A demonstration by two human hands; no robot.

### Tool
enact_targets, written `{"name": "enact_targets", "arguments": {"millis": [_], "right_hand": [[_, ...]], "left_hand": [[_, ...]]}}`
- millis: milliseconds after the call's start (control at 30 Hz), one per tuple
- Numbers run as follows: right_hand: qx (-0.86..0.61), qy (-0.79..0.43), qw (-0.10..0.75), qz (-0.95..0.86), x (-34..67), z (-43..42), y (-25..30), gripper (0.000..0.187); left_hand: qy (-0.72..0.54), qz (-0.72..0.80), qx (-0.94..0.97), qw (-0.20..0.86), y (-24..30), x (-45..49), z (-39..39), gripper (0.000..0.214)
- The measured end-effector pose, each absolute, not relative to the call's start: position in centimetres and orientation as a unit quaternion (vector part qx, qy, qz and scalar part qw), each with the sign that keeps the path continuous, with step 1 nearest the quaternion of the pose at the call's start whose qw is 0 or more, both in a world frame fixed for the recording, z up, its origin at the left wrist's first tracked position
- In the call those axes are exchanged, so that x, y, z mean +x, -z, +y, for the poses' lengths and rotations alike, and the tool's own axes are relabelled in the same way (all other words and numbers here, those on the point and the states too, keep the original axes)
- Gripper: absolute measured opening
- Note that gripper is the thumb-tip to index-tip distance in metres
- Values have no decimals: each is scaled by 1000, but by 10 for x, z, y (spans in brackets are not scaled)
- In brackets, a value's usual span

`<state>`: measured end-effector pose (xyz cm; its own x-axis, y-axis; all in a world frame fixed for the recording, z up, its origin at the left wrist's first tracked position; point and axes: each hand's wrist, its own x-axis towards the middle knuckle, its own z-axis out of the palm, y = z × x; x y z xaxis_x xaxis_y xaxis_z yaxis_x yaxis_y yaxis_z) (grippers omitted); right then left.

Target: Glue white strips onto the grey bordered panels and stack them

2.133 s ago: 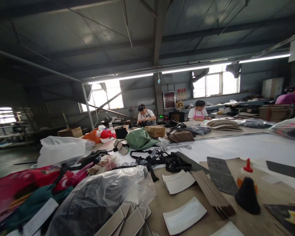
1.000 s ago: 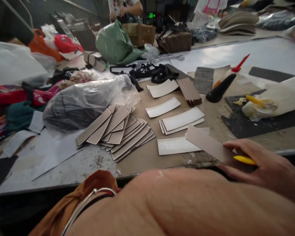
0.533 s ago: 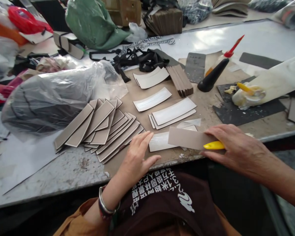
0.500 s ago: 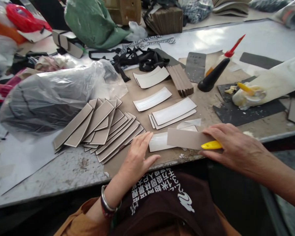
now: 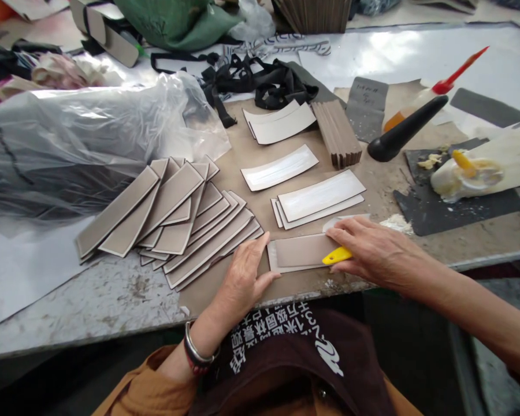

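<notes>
My right hand [image 5: 372,251] presses a grey-brown cardboard strip [image 5: 301,252] down onto a white glued strip at the table's front edge. A small yellow tool [image 5: 337,256] is pinched under its fingers. Flat on the table lies my left hand [image 5: 242,276], fingers stretched, touching the left end of that strip. A fanned heap of several grey-brown strips [image 5: 173,216] spreads just to the left. White glued strips [image 5: 318,199] lie in small stacks behind my hands.
A large clear plastic bag [image 5: 82,144] fills the left side. Behind the strips are black straps [image 5: 260,84], a brown card stack [image 5: 338,134], a black cone-shaped handle [image 5: 405,130], a red-tipped glue bottle [image 5: 437,86] and a glue-smeared dark mat [image 5: 455,199].
My view dropped from the hall to the table. My right hand carried the strip leftwards and laid it on the white glued strip, and my left hand came to rest beside it.
</notes>
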<state>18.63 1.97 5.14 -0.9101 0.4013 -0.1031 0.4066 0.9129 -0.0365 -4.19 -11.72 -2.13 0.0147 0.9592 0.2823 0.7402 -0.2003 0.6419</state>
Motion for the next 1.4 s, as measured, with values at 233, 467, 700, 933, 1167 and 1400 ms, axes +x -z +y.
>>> {"name": "enact_targets", "arguments": {"millis": [233, 467, 700, 933, 1167, 1400], "right_hand": [[186, 50, 68, 979, 183, 24, -40, 39], [182, 51, 83, 979, 181, 25, -37, 36], [175, 23, 94, 980, 179, 23, -38, 40], [173, 13, 105, 979, 180, 22, -39, 44], [170, 6, 93, 981, 180, 21, -38, 44], [166, 1, 96, 981, 177, 22, -37, 44]], "left_hand": [[-341, 610, 695, 169, 21, -45, -117, 64], [-334, 615, 695, 164, 18, -45, -117, 59], [-336, 618, 694, 155, 18, -44, -118, 55], [-336, 616, 696, 153, 20, -44, -118, 56], [-339, 618, 692, 155, 21, -44, -118, 56], [-346, 610, 697, 146, 22, -44, -118, 55]]}}
